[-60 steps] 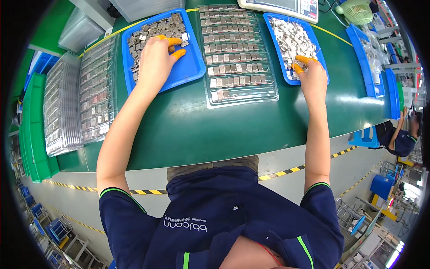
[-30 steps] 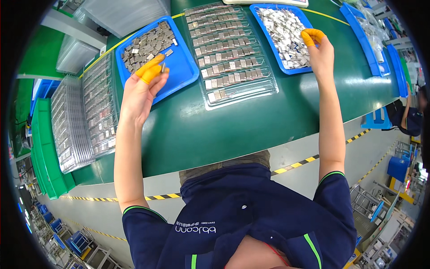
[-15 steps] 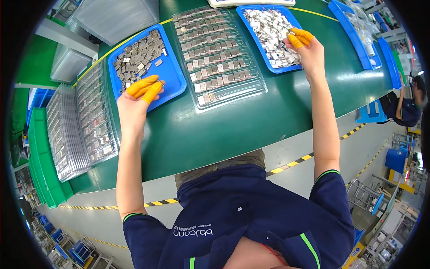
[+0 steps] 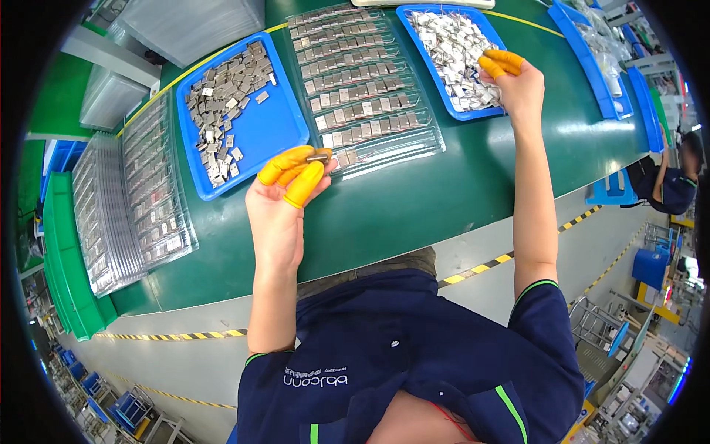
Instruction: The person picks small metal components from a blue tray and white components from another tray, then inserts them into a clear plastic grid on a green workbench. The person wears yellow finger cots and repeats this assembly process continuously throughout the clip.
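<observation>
My left hand (image 4: 287,194), yellow cots on its fingers, pinches a small grey metal block (image 4: 318,157) by the near corner of a clear plastic tray (image 4: 421,144). Rows of similar metal pieces fill that tray's slots. Over the right-hand blue bin (image 4: 461,115), heaped with small white parts (image 4: 452,52) with thin leads, my right hand (image 4: 518,85) has its yellow-covered fingertips pressed together. Whatever they hold is hidden. Loose grey metal blocks (image 4: 235,89) lie in the left-hand blue bin (image 4: 277,137).
Stacked filled clear trays (image 4: 111,222) stand at the left beside a green crate (image 4: 66,259). Clear plastic boxes (image 4: 192,29) sit at the back left. Blue bins (image 4: 588,59) with bagged items line the right. A co-worker (image 4: 677,177) is at the far right.
My left hand has moved right, from the bin of metal blocks to the clear tray's near corner, with a block in its fingers. My right hand has shifted slightly and stays over the white parts.
</observation>
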### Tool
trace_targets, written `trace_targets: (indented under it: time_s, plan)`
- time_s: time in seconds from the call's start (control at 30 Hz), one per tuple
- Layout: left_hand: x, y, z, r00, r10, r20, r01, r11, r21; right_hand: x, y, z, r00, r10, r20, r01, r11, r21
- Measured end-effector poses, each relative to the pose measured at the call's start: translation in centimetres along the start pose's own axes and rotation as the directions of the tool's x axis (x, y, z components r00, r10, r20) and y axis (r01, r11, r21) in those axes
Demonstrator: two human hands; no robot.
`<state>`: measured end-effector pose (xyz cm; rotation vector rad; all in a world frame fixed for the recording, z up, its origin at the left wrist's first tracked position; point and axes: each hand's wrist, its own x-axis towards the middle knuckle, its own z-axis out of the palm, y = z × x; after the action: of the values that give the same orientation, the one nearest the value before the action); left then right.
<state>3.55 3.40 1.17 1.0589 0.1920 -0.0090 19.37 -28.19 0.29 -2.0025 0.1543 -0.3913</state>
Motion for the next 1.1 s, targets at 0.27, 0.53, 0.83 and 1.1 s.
trace_targets:
  time_s: [0.27,0.53,0.83,1.1]
  plan:
    - [-0.7,-0.9,0.7,0.995,0.095,-0.024,-0.093,0.994,0.056,-1.5,-0.5,-0.3,0.989,0.038,0.144,-0.013,0.985,-0.170]
    - [-0.5,-1.6,0.8,0.998,0.055,-0.004,-0.055,0.995,-0.078,-3.0,-2.8,-0.3,0.945,-0.320,-0.063,0.202,0.726,-0.657]
    - [-0.8,-1.9,2.3,0.999,0.006,-0.035,-0.005,1.000,0.020,-11.7,-9.8,3.3,0.832,-0.074,0.549,-0.152,0.923,0.354]
    - [-1.2,-2.2,2.3,0.999,-0.010,-0.044,0.009,1.000,-0.013,-13.0,-9.7,4.4,0.830,-0.058,0.555,-0.145,0.938,0.316]
